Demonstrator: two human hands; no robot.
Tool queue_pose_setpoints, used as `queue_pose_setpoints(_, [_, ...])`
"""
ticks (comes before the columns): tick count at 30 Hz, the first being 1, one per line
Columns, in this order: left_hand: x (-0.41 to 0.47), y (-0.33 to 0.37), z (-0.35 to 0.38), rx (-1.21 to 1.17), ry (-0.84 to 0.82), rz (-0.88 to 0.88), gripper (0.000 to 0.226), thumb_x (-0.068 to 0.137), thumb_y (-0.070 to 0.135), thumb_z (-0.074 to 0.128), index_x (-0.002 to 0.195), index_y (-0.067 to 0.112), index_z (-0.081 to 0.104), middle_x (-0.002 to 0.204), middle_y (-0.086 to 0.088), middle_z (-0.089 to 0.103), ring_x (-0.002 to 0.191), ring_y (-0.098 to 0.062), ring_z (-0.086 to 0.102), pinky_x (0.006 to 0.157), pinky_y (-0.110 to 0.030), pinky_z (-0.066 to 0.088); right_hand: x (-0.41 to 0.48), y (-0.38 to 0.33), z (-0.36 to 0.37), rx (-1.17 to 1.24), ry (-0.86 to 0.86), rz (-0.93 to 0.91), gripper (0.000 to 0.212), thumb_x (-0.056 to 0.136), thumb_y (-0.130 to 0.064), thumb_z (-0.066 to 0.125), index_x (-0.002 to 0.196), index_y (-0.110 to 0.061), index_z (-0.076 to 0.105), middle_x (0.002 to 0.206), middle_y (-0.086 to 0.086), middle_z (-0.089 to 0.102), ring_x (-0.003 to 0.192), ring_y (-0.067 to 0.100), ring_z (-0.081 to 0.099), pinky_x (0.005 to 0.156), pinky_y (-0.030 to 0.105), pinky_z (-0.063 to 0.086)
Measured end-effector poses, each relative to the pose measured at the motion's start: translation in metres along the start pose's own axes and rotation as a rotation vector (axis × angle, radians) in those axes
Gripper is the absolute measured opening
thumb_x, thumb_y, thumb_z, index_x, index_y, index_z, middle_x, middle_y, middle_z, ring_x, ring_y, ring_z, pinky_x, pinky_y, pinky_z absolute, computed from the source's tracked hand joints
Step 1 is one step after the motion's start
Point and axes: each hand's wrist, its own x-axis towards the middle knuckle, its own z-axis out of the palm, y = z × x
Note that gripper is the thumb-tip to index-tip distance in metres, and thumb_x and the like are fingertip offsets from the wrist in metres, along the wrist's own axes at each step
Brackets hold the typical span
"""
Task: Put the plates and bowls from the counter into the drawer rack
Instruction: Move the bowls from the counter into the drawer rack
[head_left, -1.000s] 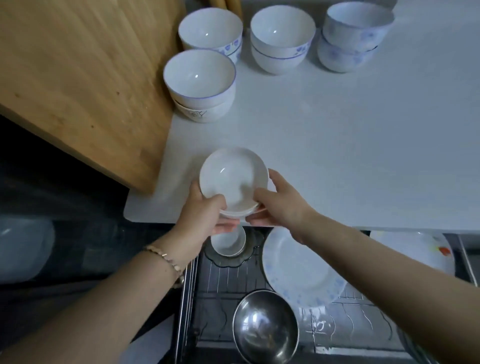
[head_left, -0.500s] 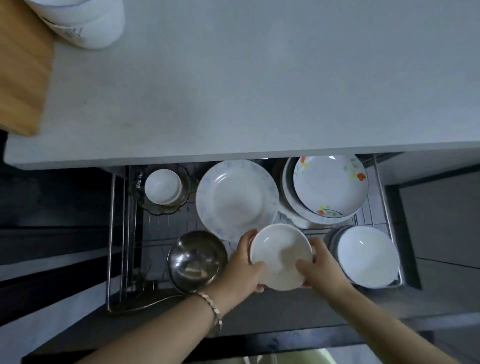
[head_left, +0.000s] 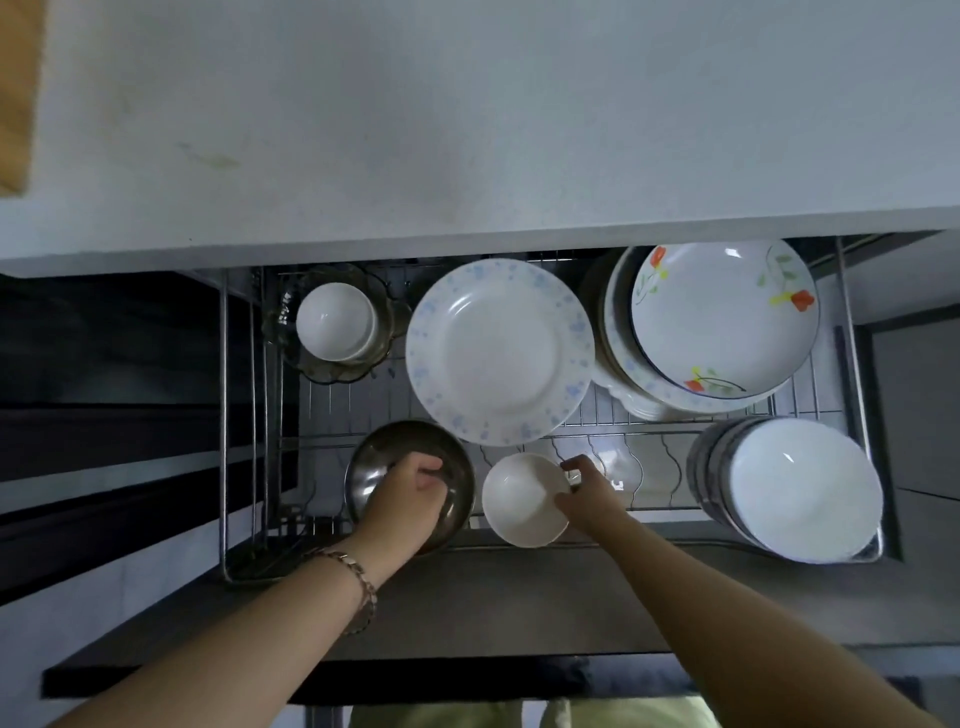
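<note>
The small white bowl (head_left: 524, 500) sits at the front rail of the drawer rack (head_left: 597, 415), at 6 o'clock from the blue-speckled plate (head_left: 498, 351). The right hand (head_left: 587, 491) has its grip closed on the bowl's rim at 3 o'clock. The left hand (head_left: 410, 501) curls over the steel bowl (head_left: 374, 457); whether it grips is unclear. Risk: an early release may tip the bowl off the wires or knock it against the steel bowl just beside it.

pale grey counter (head_left: 467, 114) above; wooden board (head_left: 15, 93) at its left; dim dark cabinetry.
</note>
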Motion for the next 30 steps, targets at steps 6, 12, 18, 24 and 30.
queue_pose_setpoints(6, [0.009,-0.009,-0.009,-0.052,-0.006,-0.004,0.022,0.091,0.009,0.046,0.108,0.018,0.056,0.104,-0.007,0.063,0.1,-0.024,0.063,0.094,-0.045,0.051,0.01,0.002,0.011,0.009,0.005,-0.009,0.047,0.081,0.002,0.048,0.126,-0.01,0.049,0.093,0.017,0.058,0.084,0.024,0.051,0.072,0.028,0.041])
queue_pose_setpoints(12, [0.012,-0.006,-0.012,-0.1,-0.003,-0.003,0.024,0.09,0.004,0.044,0.109,0.01,0.057,0.103,-0.01,0.064,0.099,-0.027,0.065,0.091,-0.041,0.053,0.004,-0.007,0.005,-0.1,-0.025,0.033,0.057,0.085,-0.011,0.06,0.138,-0.006,0.04,0.129,0.022,0.055,0.114,0.032,0.056,0.095,0.034,0.044])
queue_pose_setpoints(18, [-0.002,0.019,-0.036,-0.175,-0.004,0.067,0.022,0.094,0.007,0.045,0.112,0.011,0.056,0.099,-0.004,0.063,0.094,-0.021,0.063,0.085,-0.035,0.052,-0.043,-0.059,-0.019,-0.482,-0.027,-0.071,0.048,0.087,-0.021,0.052,0.133,-0.01,0.041,0.133,0.013,0.054,0.123,0.029,0.051,0.099,0.033,0.043])
queue_pose_setpoints(24, [-0.018,0.098,-0.121,-0.471,0.232,0.332,0.018,0.094,0.002,0.045,0.105,0.011,0.056,0.09,-0.003,0.061,0.073,-0.009,0.061,0.064,-0.023,0.049,-0.121,-0.191,-0.062,-0.545,-0.098,-0.46,0.032,0.089,-0.024,0.053,0.12,-0.014,0.059,0.122,0.003,0.065,0.112,0.02,0.06,0.082,0.021,0.044])
queue_pose_setpoints(30, [0.012,0.195,-0.251,-0.786,0.42,0.505,0.037,0.089,0.008,0.048,0.126,0.007,0.043,0.107,-0.008,0.049,0.075,-0.018,0.058,0.057,-0.028,0.048,-0.168,-0.371,-0.085,-0.108,-0.078,-0.663,0.021,0.093,-0.023,0.049,0.104,-0.008,0.059,0.078,0.003,0.063,0.072,0.021,0.062,0.073,0.029,0.051])
